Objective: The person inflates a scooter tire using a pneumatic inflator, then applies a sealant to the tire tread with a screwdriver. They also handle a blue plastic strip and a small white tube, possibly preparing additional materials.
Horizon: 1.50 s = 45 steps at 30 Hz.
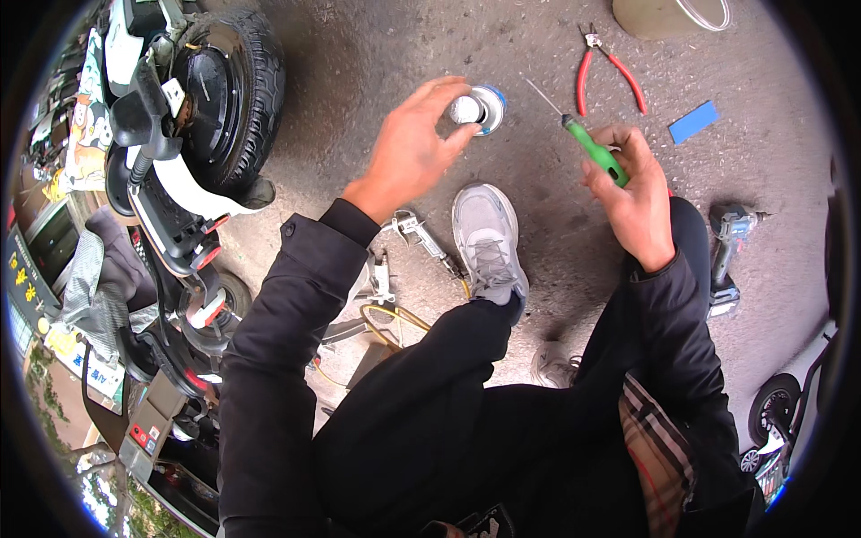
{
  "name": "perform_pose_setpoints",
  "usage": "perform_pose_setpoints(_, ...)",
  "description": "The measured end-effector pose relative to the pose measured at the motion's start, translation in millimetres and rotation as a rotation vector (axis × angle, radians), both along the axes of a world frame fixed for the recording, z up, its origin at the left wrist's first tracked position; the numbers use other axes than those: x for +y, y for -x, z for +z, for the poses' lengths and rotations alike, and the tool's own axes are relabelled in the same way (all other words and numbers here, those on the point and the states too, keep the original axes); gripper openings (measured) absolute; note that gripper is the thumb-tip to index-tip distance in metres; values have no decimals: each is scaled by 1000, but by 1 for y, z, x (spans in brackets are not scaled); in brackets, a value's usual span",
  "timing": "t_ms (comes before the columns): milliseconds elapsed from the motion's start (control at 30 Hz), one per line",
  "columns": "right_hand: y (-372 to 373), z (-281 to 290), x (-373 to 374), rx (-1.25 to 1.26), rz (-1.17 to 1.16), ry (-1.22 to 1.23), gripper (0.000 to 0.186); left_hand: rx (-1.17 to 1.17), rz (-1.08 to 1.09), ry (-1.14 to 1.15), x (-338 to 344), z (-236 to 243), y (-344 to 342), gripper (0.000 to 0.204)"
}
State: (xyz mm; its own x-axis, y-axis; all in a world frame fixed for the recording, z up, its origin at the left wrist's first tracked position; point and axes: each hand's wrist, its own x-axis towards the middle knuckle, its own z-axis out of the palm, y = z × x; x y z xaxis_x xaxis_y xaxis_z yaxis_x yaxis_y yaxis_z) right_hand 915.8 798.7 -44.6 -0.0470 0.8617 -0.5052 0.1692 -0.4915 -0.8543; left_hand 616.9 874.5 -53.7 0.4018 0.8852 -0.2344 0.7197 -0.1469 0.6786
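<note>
My left hand [414,143] reaches over the ground with thumb and fingers curved round a white round cap [465,110]. The cap sits over one side of a small can [492,104] with a silver rim and blue edge. A dark opening shows beside the cap; whether the cap is still seated cannot be told. In my right hand [635,193] is a green-handled screwdriver [590,147], its thin metal shaft pointing up and left toward the can. The exact shape of its tip is too small to tell.
Red-handled pliers [585,81], a blue strip [693,122] and a bucket [659,18] lie beyond my right hand. A cordless drill [728,255] is by my right knee. An air blow gun [421,240] with a yellow hose lies by my shoe [485,235]. A scooter wheel [229,99] stands left.
</note>
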Motion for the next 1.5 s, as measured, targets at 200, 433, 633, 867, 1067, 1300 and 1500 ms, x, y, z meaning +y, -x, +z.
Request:
perform_pose_setpoints(200, 13, 42, -2, 74, -188, -246, 28, -166, 232, 284, -6, 8, 3, 50)
perform_pose_setpoints(433, 46, 60, 20, -164, 122, -685, 31, -232, 247, 237, -19, 6, 9, 49)
perform_pose_setpoints(633, 91, 29, 41, -299, 335, -732, 27, -289, 292, 207, -31, 4, 9, 50)
perform_pose_setpoints(867, 111, 6, 53, -437, 468, -696, 26, -286, 309, 224, -39, 2, 8, 54)
perform_pose_setpoints(1067, 84, 17, 30, -379, 354, -658, 28, -246, 250, 233, -40, 4, 4, 56)
perform_pose_setpoints(1300, 46, 19, -21, -277, 83, -588, 31, -314, 262, 305, -38, 2, -5, 56)
perform_pose_setpoints(1500, 33, 18, -46, 44, -127, -345, 27, -350, 244, 273, -38, 3, -6, 53)
